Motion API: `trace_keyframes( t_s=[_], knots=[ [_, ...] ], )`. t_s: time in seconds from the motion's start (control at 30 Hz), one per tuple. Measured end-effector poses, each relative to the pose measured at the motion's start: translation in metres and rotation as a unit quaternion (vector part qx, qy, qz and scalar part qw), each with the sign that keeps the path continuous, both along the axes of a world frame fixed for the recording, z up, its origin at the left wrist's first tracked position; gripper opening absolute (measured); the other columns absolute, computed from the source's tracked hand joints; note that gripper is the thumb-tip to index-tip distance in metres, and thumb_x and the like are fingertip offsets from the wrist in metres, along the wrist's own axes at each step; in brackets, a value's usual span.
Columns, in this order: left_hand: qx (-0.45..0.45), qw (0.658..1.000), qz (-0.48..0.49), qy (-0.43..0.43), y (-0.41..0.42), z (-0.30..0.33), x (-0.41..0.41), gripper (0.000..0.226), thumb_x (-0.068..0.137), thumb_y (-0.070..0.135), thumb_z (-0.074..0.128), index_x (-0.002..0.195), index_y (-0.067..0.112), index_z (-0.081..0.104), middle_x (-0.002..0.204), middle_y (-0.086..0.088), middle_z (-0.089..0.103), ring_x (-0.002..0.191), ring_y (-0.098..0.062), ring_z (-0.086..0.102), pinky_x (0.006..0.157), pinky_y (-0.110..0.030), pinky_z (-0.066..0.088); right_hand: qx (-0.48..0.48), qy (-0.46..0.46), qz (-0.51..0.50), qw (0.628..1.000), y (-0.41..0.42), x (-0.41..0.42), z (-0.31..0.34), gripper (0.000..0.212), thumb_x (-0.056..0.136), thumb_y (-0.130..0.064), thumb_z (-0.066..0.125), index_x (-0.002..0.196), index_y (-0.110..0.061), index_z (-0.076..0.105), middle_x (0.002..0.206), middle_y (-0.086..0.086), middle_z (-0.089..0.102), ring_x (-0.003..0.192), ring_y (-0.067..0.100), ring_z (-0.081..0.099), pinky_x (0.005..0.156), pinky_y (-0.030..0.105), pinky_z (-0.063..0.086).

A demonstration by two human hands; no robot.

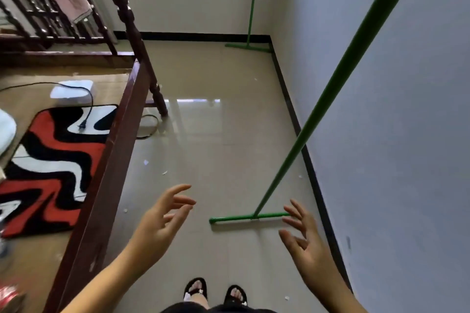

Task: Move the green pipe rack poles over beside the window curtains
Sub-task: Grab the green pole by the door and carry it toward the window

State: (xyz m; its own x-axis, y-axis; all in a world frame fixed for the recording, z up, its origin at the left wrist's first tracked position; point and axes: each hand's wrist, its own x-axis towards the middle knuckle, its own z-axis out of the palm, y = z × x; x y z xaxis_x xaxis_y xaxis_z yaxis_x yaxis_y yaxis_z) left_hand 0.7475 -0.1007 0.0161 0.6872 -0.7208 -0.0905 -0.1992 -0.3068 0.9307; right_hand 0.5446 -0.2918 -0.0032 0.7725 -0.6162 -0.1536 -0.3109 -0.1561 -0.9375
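Task barely begun: both hands empty, left hand [162, 221] and right hand [302, 239] with each grip spread wide. Near pole [328, 94] stands on the floor by the wall, far pole [252, 7] in the corner (curtains unseen).

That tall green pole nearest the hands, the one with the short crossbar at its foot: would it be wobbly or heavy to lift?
The near green pole looks thin and very tall on one narrow foot bar, so it probably tips sideways easily. It looks like slim tubing, likely light but awkward and top-heavy. The glossy floor tiles may let the foot slide.
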Motion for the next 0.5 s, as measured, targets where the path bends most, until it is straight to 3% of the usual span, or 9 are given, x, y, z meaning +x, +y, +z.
trace_keyframes(
  t_s=[0.17, 0.23, 0.37, 0.5],
  knots=[
    [0.019, 0.992, 0.114, 0.052, 0.051, -0.027, -0.024, 0.035, 0.073, 0.052, 0.050, 0.107, 0.056, 0.046, 0.104, 0.014, 0.065, 0.098, -0.008, 0.063, 0.086, -0.033, 0.049, 0.040, 0.042, -0.007, 0.998, 0.026, 0.004, -0.026, 0.056, 0.071, -0.061, 0.052, 0.121, -0.056, 0.028, 0.128, -0.022, 0.045, 0.111, -0.010, 0.049, 0.077, 0.008, 0.046],
    [0.013, 0.985, 0.160, 0.070, 0.058, -0.033, -0.024, 0.030, 0.077, 0.048, 0.053, 0.106, 0.056, 0.047, 0.102, 0.012, 0.066, 0.094, -0.007, 0.064, 0.086, -0.037, 0.050, 0.054, 0.046, -0.011, 0.997, 0.028, 0.017, -0.029, 0.049, 0.078, -0.052, 0.055, 0.120, -0.054, 0.030, 0.127, -0.019, 0.047, 0.109, -0.009, 0.050, 0.078, 0.004, 0.044],
    [0.009, 0.971, 0.224, 0.089, 0.063, -0.039, 0.005, 0.030, 0.083, 0.035, 0.056, 0.101, 0.058, 0.050, 0.099, 0.010, 0.067, 0.092, -0.007, 0.064, 0.083, -0.038, 0.052, 0.063, 0.056, -0.015, 0.996, 0.030, 0.062, -0.036, 0.050, 0.074, -0.041, 0.050, 0.118, -0.053, 0.031, 0.124, -0.019, 0.049, 0.105, -0.008, 0.052, 0.076, 0.002, 0.043],
    [0.024, 0.969, 0.232, 0.087, 0.074, -0.044, 0.071, 0.034, 0.075, 0.039, 0.054, 0.103, 0.058, 0.049, 0.100, 0.010, 0.067, 0.094, -0.008, 0.064, 0.089, -0.041, 0.049, 0.083, 0.049, -0.036, 0.995, 0.037, 0.126, -0.048, 0.045, 0.079, -0.035, 0.052, 0.116, -0.052, 0.034, 0.123, -0.016, 0.052, 0.102, -0.007, 0.054, 0.073, 0.004, 0.046]
  ],
)
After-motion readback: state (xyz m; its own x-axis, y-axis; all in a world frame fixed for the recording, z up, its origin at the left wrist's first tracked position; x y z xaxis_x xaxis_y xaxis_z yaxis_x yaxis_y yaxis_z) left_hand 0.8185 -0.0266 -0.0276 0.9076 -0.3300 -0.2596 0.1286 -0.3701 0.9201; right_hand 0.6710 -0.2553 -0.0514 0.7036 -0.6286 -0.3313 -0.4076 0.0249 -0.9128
